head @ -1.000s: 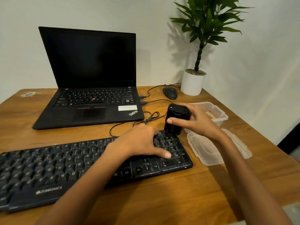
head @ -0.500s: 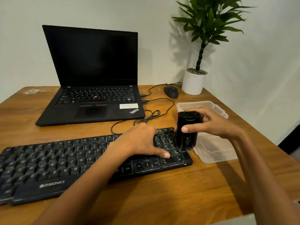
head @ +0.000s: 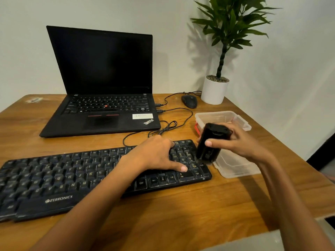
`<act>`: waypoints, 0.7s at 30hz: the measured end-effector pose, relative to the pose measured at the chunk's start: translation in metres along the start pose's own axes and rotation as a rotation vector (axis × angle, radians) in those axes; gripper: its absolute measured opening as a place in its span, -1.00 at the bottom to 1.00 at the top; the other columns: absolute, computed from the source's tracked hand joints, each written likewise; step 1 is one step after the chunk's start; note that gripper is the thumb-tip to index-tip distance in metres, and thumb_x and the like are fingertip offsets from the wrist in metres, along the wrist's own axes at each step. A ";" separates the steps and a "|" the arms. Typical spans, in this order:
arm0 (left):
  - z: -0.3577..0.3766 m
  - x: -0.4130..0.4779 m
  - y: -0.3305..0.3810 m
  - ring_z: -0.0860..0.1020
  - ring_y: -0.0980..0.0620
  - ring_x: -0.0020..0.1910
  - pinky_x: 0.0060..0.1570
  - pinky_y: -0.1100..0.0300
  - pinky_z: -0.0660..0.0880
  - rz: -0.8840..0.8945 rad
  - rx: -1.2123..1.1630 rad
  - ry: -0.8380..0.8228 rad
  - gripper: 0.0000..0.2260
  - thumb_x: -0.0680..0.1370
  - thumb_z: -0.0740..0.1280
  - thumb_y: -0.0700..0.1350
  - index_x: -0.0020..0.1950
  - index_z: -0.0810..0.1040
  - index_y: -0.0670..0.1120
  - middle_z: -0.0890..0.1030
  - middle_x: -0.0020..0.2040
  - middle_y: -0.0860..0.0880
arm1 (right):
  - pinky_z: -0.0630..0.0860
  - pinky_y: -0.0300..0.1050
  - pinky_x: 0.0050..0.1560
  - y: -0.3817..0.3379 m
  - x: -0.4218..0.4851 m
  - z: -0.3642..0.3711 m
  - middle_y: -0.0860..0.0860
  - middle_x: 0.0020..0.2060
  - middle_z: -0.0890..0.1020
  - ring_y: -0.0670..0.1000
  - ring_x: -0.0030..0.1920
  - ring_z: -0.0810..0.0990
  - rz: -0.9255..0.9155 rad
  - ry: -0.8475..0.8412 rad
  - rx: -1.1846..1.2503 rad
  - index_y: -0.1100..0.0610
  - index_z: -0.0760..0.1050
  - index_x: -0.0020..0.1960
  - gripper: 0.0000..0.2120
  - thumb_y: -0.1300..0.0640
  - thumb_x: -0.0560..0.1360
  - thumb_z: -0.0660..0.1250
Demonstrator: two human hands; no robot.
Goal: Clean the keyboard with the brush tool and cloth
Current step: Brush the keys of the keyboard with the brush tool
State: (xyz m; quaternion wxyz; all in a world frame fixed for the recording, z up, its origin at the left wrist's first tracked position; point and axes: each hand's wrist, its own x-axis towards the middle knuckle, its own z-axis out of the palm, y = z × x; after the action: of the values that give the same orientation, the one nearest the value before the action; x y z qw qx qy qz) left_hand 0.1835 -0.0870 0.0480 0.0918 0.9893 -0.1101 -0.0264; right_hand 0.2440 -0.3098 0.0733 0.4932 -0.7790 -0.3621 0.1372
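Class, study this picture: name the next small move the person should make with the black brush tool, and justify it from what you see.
Probably sweep the brush tool leftward along the number-pad keys. The right hand grips it roughly upright, its lower end at the right-end keys of the keyboard, while the left hand lies flat on the keys beside it, steadying the board.

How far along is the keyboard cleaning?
Done: nothing shows as finished. In hand: the right hand grips the brush tool, its lower end at the right-end keys of the keyboard, while the left hand rests flat on the keys beside it. Left: the other keys, then the cloth wipe; no cloth is in view.
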 end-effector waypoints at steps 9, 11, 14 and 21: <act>0.000 0.000 -0.001 0.55 -0.05 0.03 0.03 0.06 0.50 0.007 -0.001 0.005 -0.22 0.29 0.30 0.40 0.23 0.47 -0.19 0.61 0.06 -0.13 | 0.60 -0.13 -0.04 -0.009 -0.017 0.007 0.08 -0.06 0.66 0.02 -0.02 0.64 0.001 0.013 0.036 0.06 0.58 -0.04 -0.68 -0.04 0.25 0.44; 0.000 0.000 0.000 0.55 -0.06 0.03 0.02 0.07 0.50 0.007 0.000 0.008 -0.23 0.30 0.30 0.40 0.23 0.47 -0.19 0.61 0.06 -0.13 | 0.59 -0.17 -0.06 -0.012 -0.019 0.013 0.08 -0.06 0.67 0.01 -0.02 0.64 0.002 -0.033 0.031 0.14 0.57 -0.01 -0.65 -0.01 0.28 0.43; 0.000 -0.001 0.000 0.56 -0.04 -0.03 -0.03 0.09 0.50 0.006 -0.004 0.002 -0.25 0.30 0.30 0.40 0.21 0.48 -0.18 0.62 -0.01 -0.11 | 0.57 -0.13 -0.04 -0.020 -0.025 0.013 0.11 -0.07 0.66 0.05 -0.01 0.63 0.014 -0.093 0.005 0.22 0.56 0.00 -0.63 0.02 0.29 0.43; 0.002 0.000 -0.002 0.56 -0.04 0.00 0.03 0.04 0.51 0.009 -0.020 -0.016 -0.26 0.30 0.30 0.39 0.22 0.48 -0.17 0.62 0.03 -0.10 | 0.59 -0.12 -0.02 -0.015 -0.037 0.037 0.06 -0.04 0.67 0.04 0.02 0.63 -0.029 0.044 0.086 0.12 0.55 0.02 -0.65 0.03 0.28 0.44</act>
State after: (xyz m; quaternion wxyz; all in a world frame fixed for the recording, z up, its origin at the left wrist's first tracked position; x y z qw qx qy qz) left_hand 0.1839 -0.0856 0.0458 0.1008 0.9876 -0.1150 -0.0352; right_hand 0.1906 -0.3071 0.0632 0.5362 -0.7544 -0.3562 0.1282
